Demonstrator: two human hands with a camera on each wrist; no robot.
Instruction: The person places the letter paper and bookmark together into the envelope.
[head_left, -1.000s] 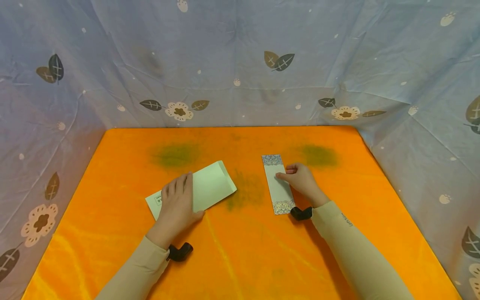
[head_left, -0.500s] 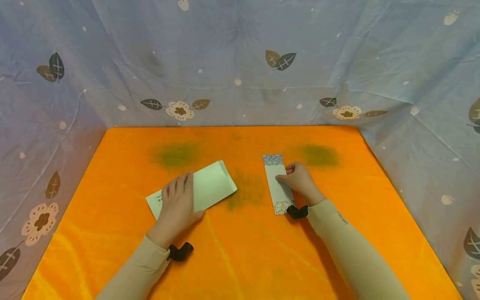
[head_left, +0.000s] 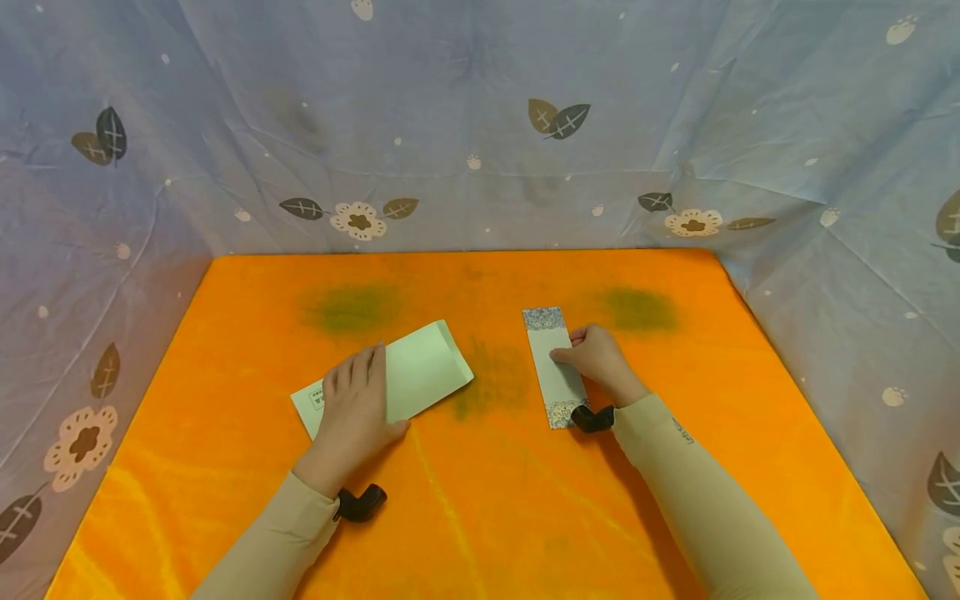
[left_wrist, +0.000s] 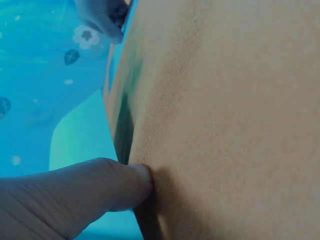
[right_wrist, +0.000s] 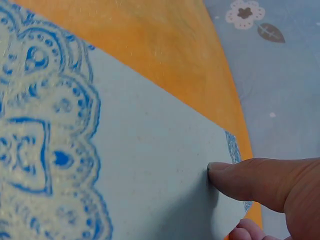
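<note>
A pale green envelope (head_left: 423,367) lies slanted on the orange cloth at left centre, with small dark print at its left end. My left hand (head_left: 354,408) rests across it, fingers extended toward its far edge. In the left wrist view the left thumb (left_wrist: 107,182) sits at the envelope's near edge, its tip against the cloth. To the right lies a long white card (head_left: 551,362) with blue lace-like patterns at both ends. My right hand (head_left: 602,358) pinches its right edge, thumb on top. In the right wrist view the other fingers are mostly hidden below the card (right_wrist: 145,125).
Orange cloth (head_left: 480,500) covers the table, with darker greenish patches toward the back. A blue-grey curtain (head_left: 465,125) with leaf and flower prints encloses the back and both sides. Black wrist mounts (head_left: 362,503) show at both cuffs.
The right wrist and forearm have shifted slightly left while the right fingers stay at the card's edge. The left hand, envelope and card have stayed in place.
</note>
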